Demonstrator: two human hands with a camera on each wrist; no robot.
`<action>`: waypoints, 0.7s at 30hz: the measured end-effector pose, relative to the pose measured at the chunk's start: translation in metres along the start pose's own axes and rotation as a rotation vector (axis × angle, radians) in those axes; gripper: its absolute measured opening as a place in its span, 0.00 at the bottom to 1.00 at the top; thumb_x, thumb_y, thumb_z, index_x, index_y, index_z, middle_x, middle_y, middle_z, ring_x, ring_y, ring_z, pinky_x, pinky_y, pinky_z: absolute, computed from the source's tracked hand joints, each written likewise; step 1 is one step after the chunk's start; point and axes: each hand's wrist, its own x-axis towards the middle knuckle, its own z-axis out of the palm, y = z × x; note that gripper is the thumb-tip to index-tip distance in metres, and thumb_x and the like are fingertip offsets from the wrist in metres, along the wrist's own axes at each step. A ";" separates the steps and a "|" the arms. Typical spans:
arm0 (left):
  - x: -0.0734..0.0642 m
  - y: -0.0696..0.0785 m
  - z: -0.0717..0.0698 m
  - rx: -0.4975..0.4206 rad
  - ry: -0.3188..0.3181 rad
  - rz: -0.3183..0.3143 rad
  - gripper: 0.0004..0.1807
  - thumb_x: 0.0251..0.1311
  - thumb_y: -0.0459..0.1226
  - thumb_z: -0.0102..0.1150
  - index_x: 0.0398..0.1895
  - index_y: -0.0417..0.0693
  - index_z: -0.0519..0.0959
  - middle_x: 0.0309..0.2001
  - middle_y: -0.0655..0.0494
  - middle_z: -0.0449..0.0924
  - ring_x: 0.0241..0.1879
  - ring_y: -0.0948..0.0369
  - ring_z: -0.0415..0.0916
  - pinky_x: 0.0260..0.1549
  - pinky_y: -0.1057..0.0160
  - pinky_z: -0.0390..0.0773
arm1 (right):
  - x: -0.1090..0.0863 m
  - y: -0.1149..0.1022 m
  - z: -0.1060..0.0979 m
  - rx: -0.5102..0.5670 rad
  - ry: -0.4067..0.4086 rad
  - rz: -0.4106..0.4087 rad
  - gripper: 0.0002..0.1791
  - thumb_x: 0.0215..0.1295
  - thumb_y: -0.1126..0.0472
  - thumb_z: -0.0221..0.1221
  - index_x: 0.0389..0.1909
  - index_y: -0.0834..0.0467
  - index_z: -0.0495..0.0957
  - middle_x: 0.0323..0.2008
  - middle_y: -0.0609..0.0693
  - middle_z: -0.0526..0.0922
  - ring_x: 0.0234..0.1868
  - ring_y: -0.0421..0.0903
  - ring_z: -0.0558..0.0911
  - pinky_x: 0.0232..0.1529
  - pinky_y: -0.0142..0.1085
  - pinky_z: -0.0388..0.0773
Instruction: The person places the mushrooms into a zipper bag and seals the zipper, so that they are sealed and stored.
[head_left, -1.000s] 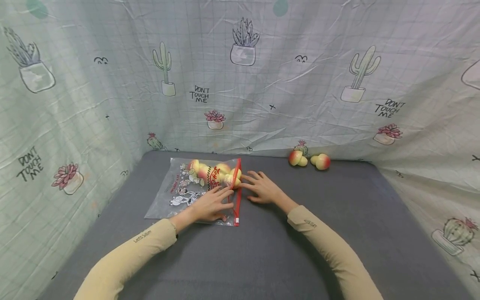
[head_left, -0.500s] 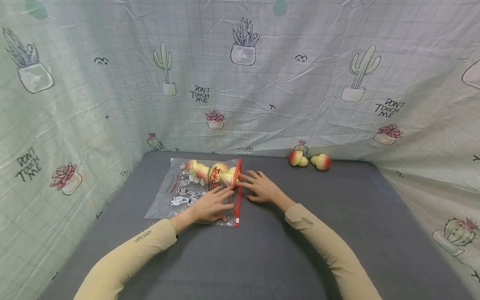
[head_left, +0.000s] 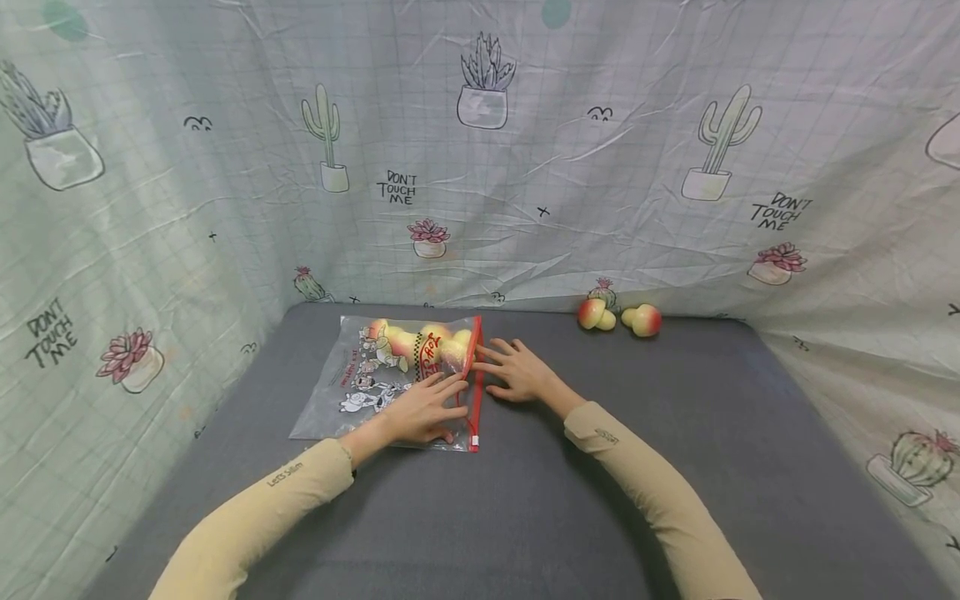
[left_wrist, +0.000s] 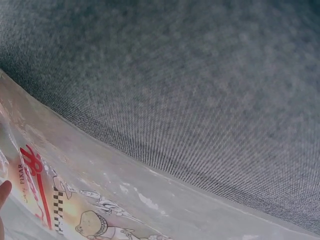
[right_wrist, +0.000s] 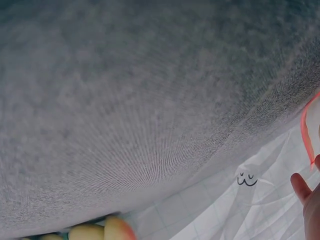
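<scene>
A clear zip bag (head_left: 318, 410) with a red zip edge (head_left: 477, 408) and printed cartoon figures lies flat on the table. Inside it, near the far side, are several yellow-and-red mushroom-shaped pieces (head_left: 405, 342). My left hand (head_left: 420, 411) rests on the bag beside the zip edge, fingers spread. From the right, my right hand (head_left: 521, 372) reaches to the bag's mouth with its fingers extended; their tips overlap the red edge in the head view. The left wrist view shows the bag's printed face (left_wrist: 95, 220) and one fingertip; in the right wrist view, fingers (right_wrist: 301, 187) appear by the red edge.
Two more mushroom-shaped pieces, one on the left (head_left: 592, 315) and one on the right (head_left: 643, 320), lie at the table's back edge. A cactus-printed curtain (head_left: 540, 150) hangs behind and on both sides of the grey table (head_left: 480, 517).
My right hand has shifted slightly left against the bag's mouth. The mushroom-shaped pieces there have slid left, past the red edge and further into the bag. My left hand has stayed in place.
</scene>
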 end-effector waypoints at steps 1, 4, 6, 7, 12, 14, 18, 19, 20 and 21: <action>0.000 0.000 0.000 0.000 0.000 -0.002 0.24 0.49 0.56 0.56 0.48 0.58 0.74 0.57 0.44 0.69 0.61 0.49 0.62 0.55 0.48 0.66 | 0.000 0.000 0.000 0.002 -0.006 0.002 0.29 0.61 0.38 0.44 0.64 0.39 0.57 0.68 0.45 0.56 0.66 0.50 0.57 0.55 0.49 0.64; 0.002 0.000 0.000 -0.003 -0.001 -0.006 0.24 0.49 0.57 0.56 0.48 0.58 0.74 0.57 0.43 0.69 0.61 0.49 0.62 0.55 0.47 0.66 | 0.000 0.002 0.000 -0.002 -0.020 0.005 0.29 0.61 0.38 0.43 0.64 0.39 0.57 0.68 0.45 0.55 0.66 0.50 0.57 0.55 0.49 0.63; 0.002 0.001 0.001 -0.004 -0.002 -0.009 0.24 0.49 0.57 0.55 0.48 0.58 0.74 0.57 0.43 0.69 0.62 0.49 0.62 0.55 0.47 0.66 | 0.000 0.002 -0.001 -0.004 -0.022 0.000 0.29 0.61 0.38 0.43 0.64 0.39 0.57 0.68 0.45 0.56 0.66 0.51 0.58 0.55 0.49 0.63; 0.003 0.001 0.001 -0.005 -0.002 -0.010 0.24 0.49 0.57 0.55 0.48 0.58 0.73 0.57 0.43 0.69 0.62 0.49 0.62 0.55 0.47 0.66 | -0.001 0.003 -0.001 0.000 -0.017 -0.005 0.29 0.61 0.39 0.43 0.64 0.39 0.57 0.67 0.45 0.56 0.66 0.51 0.58 0.55 0.50 0.64; 0.003 0.000 0.004 -0.005 0.013 -0.014 0.24 0.49 0.57 0.55 0.47 0.58 0.73 0.57 0.43 0.69 0.61 0.49 0.62 0.54 0.47 0.67 | -0.004 0.004 -0.002 0.075 0.015 -0.003 0.29 0.62 0.42 0.45 0.64 0.44 0.58 0.66 0.46 0.60 0.64 0.51 0.61 0.54 0.50 0.65; 0.003 0.000 0.004 -0.003 0.024 -0.015 0.24 0.48 0.57 0.55 0.47 0.58 0.73 0.57 0.43 0.69 0.61 0.48 0.63 0.54 0.47 0.67 | -0.004 0.004 -0.002 0.125 0.032 0.032 0.30 0.63 0.44 0.46 0.65 0.48 0.57 0.65 0.46 0.62 0.64 0.50 0.61 0.54 0.49 0.65; 0.003 -0.001 0.004 -0.005 0.033 -0.020 0.24 0.47 0.57 0.56 0.47 0.58 0.74 0.57 0.43 0.69 0.61 0.49 0.63 0.54 0.48 0.67 | -0.001 0.003 -0.003 0.178 0.094 0.115 0.30 0.62 0.46 0.48 0.64 0.54 0.59 0.63 0.49 0.65 0.62 0.50 0.63 0.52 0.50 0.66; 0.003 -0.001 0.004 -0.005 0.034 -0.021 0.24 0.47 0.57 0.57 0.47 0.58 0.74 0.57 0.43 0.69 0.61 0.49 0.63 0.54 0.47 0.67 | 0.000 0.003 -0.003 0.169 0.103 0.133 0.30 0.62 0.46 0.49 0.64 0.54 0.59 0.63 0.49 0.65 0.61 0.51 0.63 0.52 0.50 0.66; 0.003 -0.001 0.005 -0.005 0.033 -0.022 0.24 0.48 0.57 0.56 0.47 0.58 0.74 0.57 0.43 0.69 0.61 0.49 0.63 0.54 0.48 0.67 | 0.001 0.002 -0.003 0.160 0.107 0.150 0.30 0.62 0.47 0.49 0.63 0.55 0.60 0.63 0.50 0.65 0.61 0.51 0.63 0.52 0.50 0.66; 0.003 -0.001 0.005 -0.004 0.034 -0.021 0.24 0.48 0.57 0.56 0.47 0.58 0.74 0.57 0.43 0.70 0.61 0.49 0.63 0.54 0.48 0.67 | 0.002 0.001 -0.003 0.151 0.103 0.168 0.30 0.62 0.46 0.49 0.63 0.55 0.60 0.63 0.51 0.64 0.61 0.52 0.63 0.52 0.50 0.66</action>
